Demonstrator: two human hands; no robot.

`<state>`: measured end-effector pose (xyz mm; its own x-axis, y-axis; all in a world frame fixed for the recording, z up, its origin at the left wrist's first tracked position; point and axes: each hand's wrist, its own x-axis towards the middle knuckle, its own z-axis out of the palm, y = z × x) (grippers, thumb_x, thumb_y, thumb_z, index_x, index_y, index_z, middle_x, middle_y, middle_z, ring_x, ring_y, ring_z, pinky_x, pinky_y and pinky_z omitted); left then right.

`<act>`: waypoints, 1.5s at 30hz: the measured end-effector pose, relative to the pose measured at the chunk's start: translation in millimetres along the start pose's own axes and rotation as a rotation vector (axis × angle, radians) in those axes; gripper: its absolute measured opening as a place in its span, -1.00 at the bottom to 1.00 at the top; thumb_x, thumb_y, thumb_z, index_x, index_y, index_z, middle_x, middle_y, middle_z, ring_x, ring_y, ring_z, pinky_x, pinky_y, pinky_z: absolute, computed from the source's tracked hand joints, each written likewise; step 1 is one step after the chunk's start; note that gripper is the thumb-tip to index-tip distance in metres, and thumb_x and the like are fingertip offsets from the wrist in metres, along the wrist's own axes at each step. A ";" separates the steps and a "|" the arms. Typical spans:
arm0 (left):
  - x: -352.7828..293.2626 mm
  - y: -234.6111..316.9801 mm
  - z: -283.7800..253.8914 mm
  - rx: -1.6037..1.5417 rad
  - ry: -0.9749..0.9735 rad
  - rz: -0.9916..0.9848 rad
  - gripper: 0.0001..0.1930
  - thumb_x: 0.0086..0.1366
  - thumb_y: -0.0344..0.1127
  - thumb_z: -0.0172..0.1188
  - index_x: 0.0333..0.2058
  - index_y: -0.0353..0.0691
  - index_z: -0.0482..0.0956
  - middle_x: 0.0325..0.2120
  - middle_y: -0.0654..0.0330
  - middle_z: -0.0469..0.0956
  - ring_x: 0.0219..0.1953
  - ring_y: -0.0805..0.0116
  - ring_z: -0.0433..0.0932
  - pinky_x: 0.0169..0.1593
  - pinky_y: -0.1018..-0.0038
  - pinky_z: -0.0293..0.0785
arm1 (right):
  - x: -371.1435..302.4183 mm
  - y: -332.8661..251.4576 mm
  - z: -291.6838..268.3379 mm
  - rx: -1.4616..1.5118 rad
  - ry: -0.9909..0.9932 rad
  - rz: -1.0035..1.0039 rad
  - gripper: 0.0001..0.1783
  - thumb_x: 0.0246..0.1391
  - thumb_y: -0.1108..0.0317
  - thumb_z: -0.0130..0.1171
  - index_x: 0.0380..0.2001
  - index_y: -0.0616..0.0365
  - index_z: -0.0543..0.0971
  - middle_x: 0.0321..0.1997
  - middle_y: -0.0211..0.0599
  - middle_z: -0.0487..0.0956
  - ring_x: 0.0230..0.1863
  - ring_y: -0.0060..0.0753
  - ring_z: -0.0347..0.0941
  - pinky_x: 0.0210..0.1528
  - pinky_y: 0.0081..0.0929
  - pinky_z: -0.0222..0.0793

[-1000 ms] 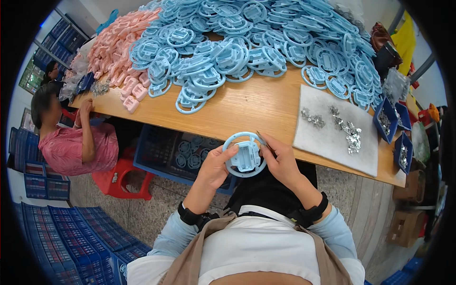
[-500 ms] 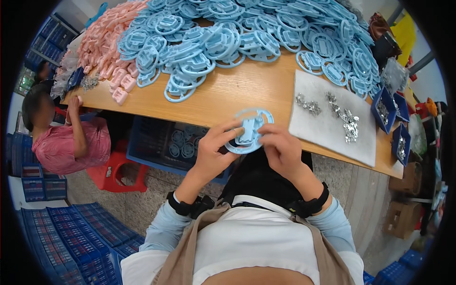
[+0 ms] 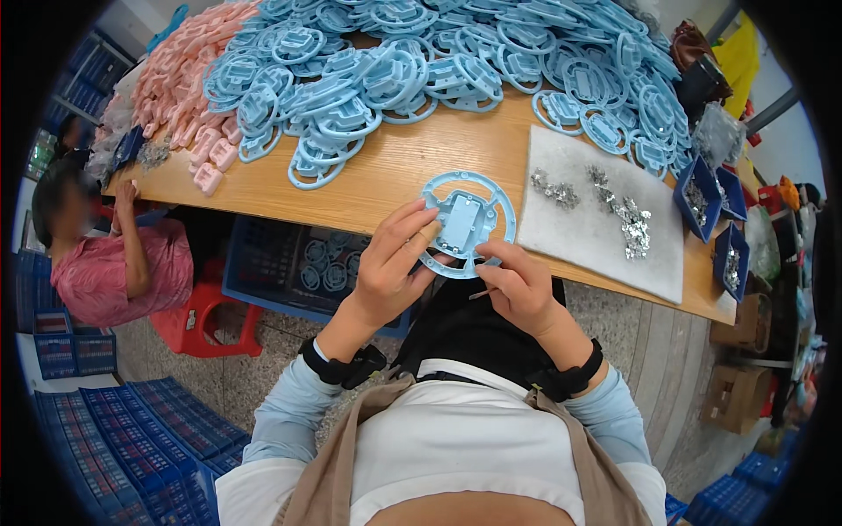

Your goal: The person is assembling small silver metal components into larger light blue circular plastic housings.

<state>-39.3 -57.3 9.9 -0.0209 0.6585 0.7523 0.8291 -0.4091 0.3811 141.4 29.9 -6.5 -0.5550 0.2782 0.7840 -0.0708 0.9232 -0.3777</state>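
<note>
A light blue plastic steering-wheel-shaped part (image 3: pixel 461 223) is held just off the table's front edge, its ribbed side with the raised rectangular block facing up. My left hand (image 3: pixel 395 254) grips its left rim, fingertips lying over the frame. At the lower right rim, my right hand (image 3: pixel 519 285) has thumb and forefinger closed together, touching the part. A thin metallic bit shows below those fingers; what exactly they pinch is too small to make out. Small silvery metal pieces (image 3: pixel 633 228) lie on a white foam sheet (image 3: pixel 561 230) to the right.
A large heap of similar blue parts (image 3: pixel 395 74) covers the table's far side, with pink plastic pieces (image 3: pixel 189 101) at left. Dark blue bins (image 3: pixel 732 263) stand at the right end. Below the table is a blue crate (image 3: pixel 250 285). A person in pink (image 3: pixel 123 272) sits at left.
The blue part has turned from tilted to nearly face-on, showing its whole ring. My right hand has shifted down to the lower right rim. The view has moved slightly.
</note>
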 end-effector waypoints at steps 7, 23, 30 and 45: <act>1.8 2.3 -1.9 0.008 -0.004 0.014 -0.62 -0.14 -0.49 0.37 -0.26 -0.41 0.53 -0.15 0.03 0.50 -0.03 0.02 0.46 -0.02 0.29 0.44 | 0.2 -1.5 -0.8 -0.044 0.004 -0.030 -0.78 -0.26 0.62 0.15 -0.42 0.19 0.48 -0.26 -0.16 0.52 -0.44 -0.27 0.53 -0.54 -0.51 0.44; -3.1 -0.1 12.3 -0.400 -0.026 -0.439 -0.55 -0.15 -0.41 0.44 -0.22 -0.35 0.52 -0.27 0.08 0.55 -0.19 0.26 0.53 -0.11 0.45 0.42 | 5.0 -7.3 -0.7 0.257 0.190 0.464 -0.73 -0.20 0.73 0.07 -0.36 0.21 0.45 -0.34 -0.28 0.56 -0.68 -0.71 0.29 -0.66 -0.73 0.19; 12.0 25.1 18.3 -0.518 -0.263 -0.316 -0.42 -0.19 -0.30 0.45 -0.11 -0.30 0.50 -0.08 0.01 0.45 -0.09 0.16 0.49 -0.02 0.39 0.37 | 2.6 21.5 -9.5 1.478 0.382 1.221 -0.89 -0.06 0.53 -0.03 -0.39 0.16 0.41 -0.45 -0.29 0.52 -0.82 -0.74 0.08 -0.79 -0.79 0.01; 17.3 70.3 57.1 -0.047 -0.212 0.128 -0.63 -0.16 -0.30 0.36 -0.26 0.08 0.63 -0.09 0.20 0.42 0.00 0.15 0.32 -0.02 0.22 0.17 | -10.8 23.9 2.4 2.233 0.350 0.859 -0.83 0.20 0.31 -0.11 -0.24 0.18 0.33 -0.34 -0.15 0.45 -0.27 -0.24 0.43 -0.26 -0.44 0.47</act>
<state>50.6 -38.6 19.0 0.2042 0.7149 0.6687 0.7902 -0.5236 0.3184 143.7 48.3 -25.2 -0.8416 0.5129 0.1693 -0.5302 -0.8443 -0.0775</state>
